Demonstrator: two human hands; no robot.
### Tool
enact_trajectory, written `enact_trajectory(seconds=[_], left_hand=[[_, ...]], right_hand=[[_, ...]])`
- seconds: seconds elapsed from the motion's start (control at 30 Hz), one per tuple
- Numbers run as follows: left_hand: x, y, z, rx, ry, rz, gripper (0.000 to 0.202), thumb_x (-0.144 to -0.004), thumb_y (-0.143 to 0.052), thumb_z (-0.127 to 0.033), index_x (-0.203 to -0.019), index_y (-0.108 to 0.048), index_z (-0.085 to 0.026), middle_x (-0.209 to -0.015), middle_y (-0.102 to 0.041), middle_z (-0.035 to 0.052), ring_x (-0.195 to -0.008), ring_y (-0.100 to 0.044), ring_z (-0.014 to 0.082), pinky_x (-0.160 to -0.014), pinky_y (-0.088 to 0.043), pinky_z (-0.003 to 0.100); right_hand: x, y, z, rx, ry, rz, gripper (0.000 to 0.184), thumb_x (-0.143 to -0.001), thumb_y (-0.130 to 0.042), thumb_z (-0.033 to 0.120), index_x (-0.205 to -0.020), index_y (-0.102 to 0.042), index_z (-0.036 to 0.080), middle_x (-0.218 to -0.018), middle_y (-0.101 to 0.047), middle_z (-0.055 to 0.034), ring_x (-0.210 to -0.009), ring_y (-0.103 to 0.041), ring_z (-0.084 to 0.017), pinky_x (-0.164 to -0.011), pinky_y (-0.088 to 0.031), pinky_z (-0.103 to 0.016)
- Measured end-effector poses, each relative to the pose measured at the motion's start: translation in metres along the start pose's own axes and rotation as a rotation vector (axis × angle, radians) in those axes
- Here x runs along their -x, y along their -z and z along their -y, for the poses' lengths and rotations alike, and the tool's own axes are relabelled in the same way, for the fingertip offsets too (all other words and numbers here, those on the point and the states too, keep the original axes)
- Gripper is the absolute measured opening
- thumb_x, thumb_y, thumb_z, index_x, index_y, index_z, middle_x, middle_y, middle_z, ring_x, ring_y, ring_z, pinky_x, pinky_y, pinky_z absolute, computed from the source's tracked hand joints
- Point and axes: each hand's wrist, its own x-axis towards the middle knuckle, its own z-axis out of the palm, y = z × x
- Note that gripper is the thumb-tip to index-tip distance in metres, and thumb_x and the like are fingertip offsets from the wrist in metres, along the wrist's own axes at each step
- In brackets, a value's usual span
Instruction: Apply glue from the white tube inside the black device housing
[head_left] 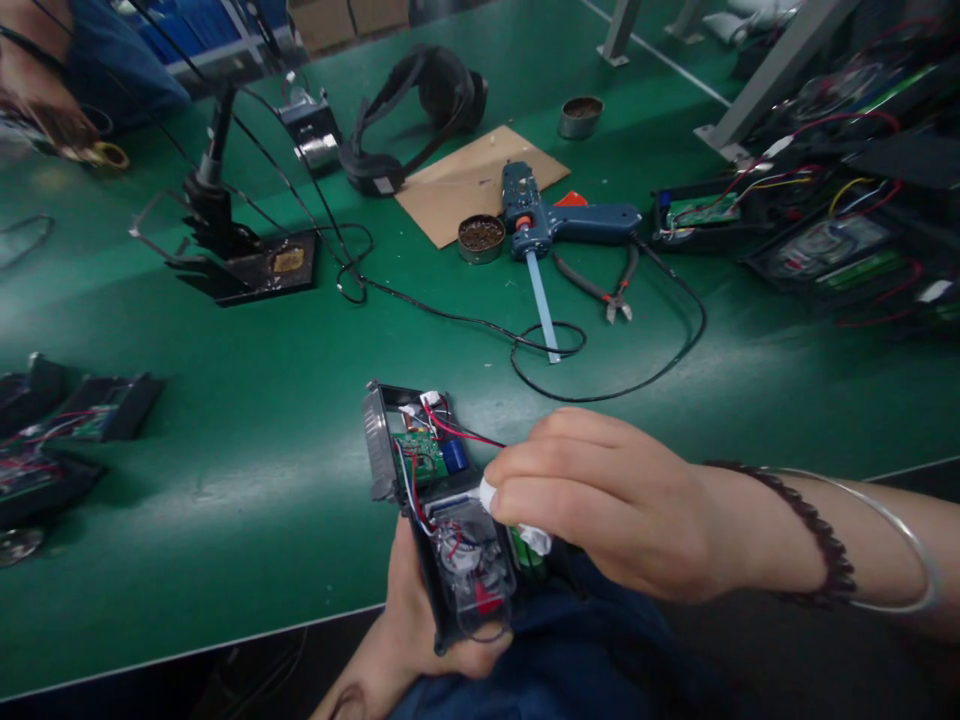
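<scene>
My left hand (pixel 409 640) holds an opened black electronic unit (pixel 439 500) from below, near the table's front edge. Inside it I see a green circuit board (pixel 420 458), a blue capacitor (pixel 454 455), red, white and blue wires, and a clear plastic part (pixel 472 570). My right hand (pixel 607 500) reaches in from the right, its fingers pinched on a small white piece (pixel 489 495) pressed against the unit's right side. A dark bead bracelet (pixel 814 535) and a silver bangle (pixel 900 540) sit on that wrist.
On the green table (pixel 225 450) lie a blue glue gun (pixel 559 225) with its black cord, pliers (pixel 611 290), two round tins (pixel 481 238), cardboard (pixel 465 185), a soldering stand (pixel 225 245) and a black headset (pixel 420 115). More opened units sit left (pixel 67 430) and right (pixel 817 240).
</scene>
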Motion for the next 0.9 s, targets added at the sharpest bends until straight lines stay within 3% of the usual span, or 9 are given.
enact_trajectory(seconds=[0.13,0.3,0.5,0.67,0.9], left_hand=[[-0.003,0.005,-0.006,0.09,-0.053,-0.005,0.061,-0.067,-0.07,-0.041,-0.12,-0.045,-0.024,-0.094,-0.062,0.0012,-0.073,-0.065,0.0216,-0.064,-0.059,0.034],[-0.002,0.003,-0.004,0.123,-0.047,0.013,0.063,-0.065,-0.071,-0.034,-0.12,-0.045,-0.024,-0.09,-0.064,0.0018,-0.067,-0.064,0.0209,-0.059,-0.057,0.033],[0.002,0.003,0.003,0.124,-0.044,-0.033,0.063,-0.066,-0.073,-0.045,-0.12,-0.046,-0.024,-0.089,-0.064,0.0017,-0.066,-0.065,0.0202,-0.059,-0.058,0.032],[0.002,0.004,0.002,0.116,-0.029,-0.019,0.065,-0.067,-0.071,-0.05,-0.119,-0.046,-0.021,-0.09,-0.066,0.0035,-0.069,-0.067,0.0219,-0.061,-0.059,0.033],[0.001,0.003,0.0,0.077,-0.047,-0.087,0.063,-0.066,-0.072,-0.051,-0.116,-0.051,-0.019,-0.09,-0.066,0.0035,-0.07,-0.068,0.0223,-0.062,-0.06,0.034]], right_hand=[[0.001,0.003,-0.001,0.038,-0.005,0.011,0.026,-0.097,-0.029,0.01,-0.096,-0.055,0.011,-0.085,-0.069,-0.0099,-0.072,-0.059,-0.016,-0.064,-0.048,-0.029],[0.011,0.0,0.0,0.01,-0.072,-0.036,0.025,-0.095,-0.031,0.007,-0.098,-0.055,0.012,-0.088,-0.069,-0.0101,-0.081,-0.061,-0.014,-0.068,-0.049,-0.026],[0.013,0.001,0.003,-0.129,-0.177,-0.036,0.024,-0.09,-0.038,0.001,-0.101,-0.056,0.012,-0.094,-0.067,-0.0096,-0.091,-0.06,-0.014,-0.077,-0.051,-0.026],[0.012,0.008,0.006,-0.188,-0.312,0.026,0.02,-0.095,-0.042,0.01,-0.103,-0.059,0.013,-0.093,-0.065,-0.0077,-0.088,-0.058,-0.012,-0.077,-0.05,-0.023],[0.024,-0.003,0.015,0.028,-0.28,-0.153,0.014,-0.091,-0.052,0.01,-0.098,-0.063,0.012,-0.087,-0.068,-0.0078,-0.081,-0.057,-0.016,-0.073,-0.048,-0.029]])
